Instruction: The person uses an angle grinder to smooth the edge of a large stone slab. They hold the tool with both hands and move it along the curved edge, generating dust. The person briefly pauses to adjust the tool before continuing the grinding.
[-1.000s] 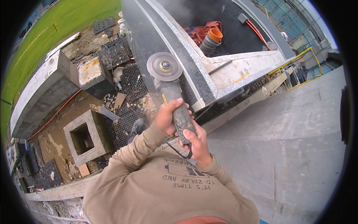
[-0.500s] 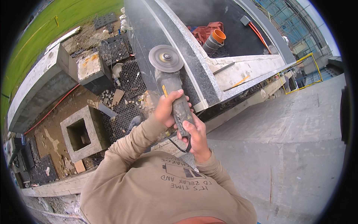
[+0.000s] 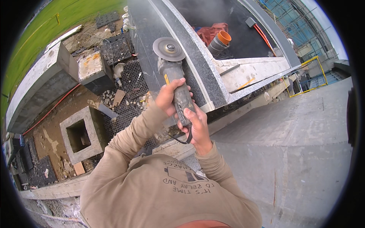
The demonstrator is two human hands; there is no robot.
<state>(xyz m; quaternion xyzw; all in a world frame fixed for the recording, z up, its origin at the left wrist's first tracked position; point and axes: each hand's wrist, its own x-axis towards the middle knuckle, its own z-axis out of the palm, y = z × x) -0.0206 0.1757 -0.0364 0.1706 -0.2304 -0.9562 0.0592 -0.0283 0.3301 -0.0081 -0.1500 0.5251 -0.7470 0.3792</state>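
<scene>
An angle grinder [image 3: 182,99], grey and dusty, is held in both my hands with its round cutting disc [image 3: 169,49] pointing away from me. My left hand [image 3: 169,95] wraps the body behind the head. Farther back, my right hand [image 3: 197,129] closes round the rear grip, where a black cord loops out. The disc lies over the dark stone slab [image 3: 152,34], close beside a pale strip [image 3: 178,41] along the curved wall top. Whether the disc touches the stone cannot be told. Pale dust hangs beyond it.
To the right of the disc, an orange-mouthed pipe [image 3: 224,37] and red cloth [image 3: 211,32] sit in a dark recess. A hollow concrete block [image 3: 95,142], black grid mats [image 3: 114,49] and rubble lie below left. A grey concrete mass [image 3: 281,152] fills the right side.
My hands and the grinder have moved slightly away from me, the body shifting a little up the slab. Both hands keep their grip. The dust over the recess looks thicker.
</scene>
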